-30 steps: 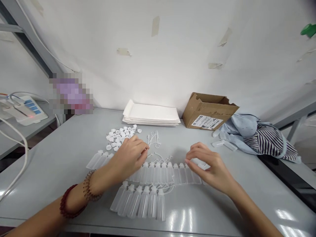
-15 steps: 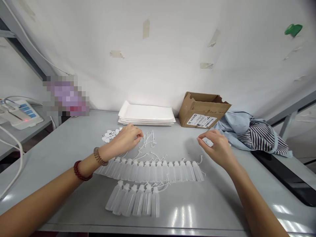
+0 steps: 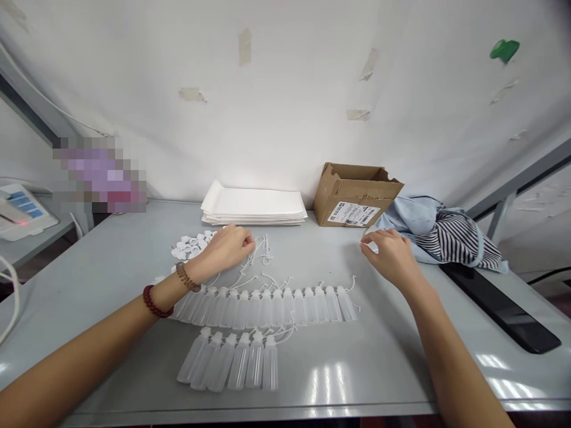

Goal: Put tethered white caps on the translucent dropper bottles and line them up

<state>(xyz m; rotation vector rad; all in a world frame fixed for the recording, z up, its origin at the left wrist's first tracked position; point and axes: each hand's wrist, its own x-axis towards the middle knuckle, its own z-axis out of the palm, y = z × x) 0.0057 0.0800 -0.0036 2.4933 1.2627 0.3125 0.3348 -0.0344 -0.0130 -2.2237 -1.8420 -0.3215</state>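
Two rows of small translucent plastic bottles lie on the grey table: a long row (image 3: pixel 267 306) and a shorter row (image 3: pixel 232 365) nearer me. My left hand (image 3: pixel 225 248), curled with fingertips pinched, rests beside thin white plastic loops (image 3: pixel 263 249) and next to a heap of white caps (image 3: pixel 191 245). What it pinches is too small to name. My right hand (image 3: pixel 390 255) hovers with bent fingers near the clothes at the right, apparently closing on a small clear piece that is mostly hidden.
A stack of white padded envelopes (image 3: pixel 254 208) and an open cardboard box (image 3: pixel 354 199) stand by the back wall. Blue and striped clothes (image 3: pixel 439 235) lie right, beside a black slab (image 3: pixel 499 306). A white device (image 3: pixel 20 208) sits on the left bench.
Both hands moved away from the bottle rows toward the back of the table: the left to the loops and caps, the right toward the clothes. The camera view shifted right.
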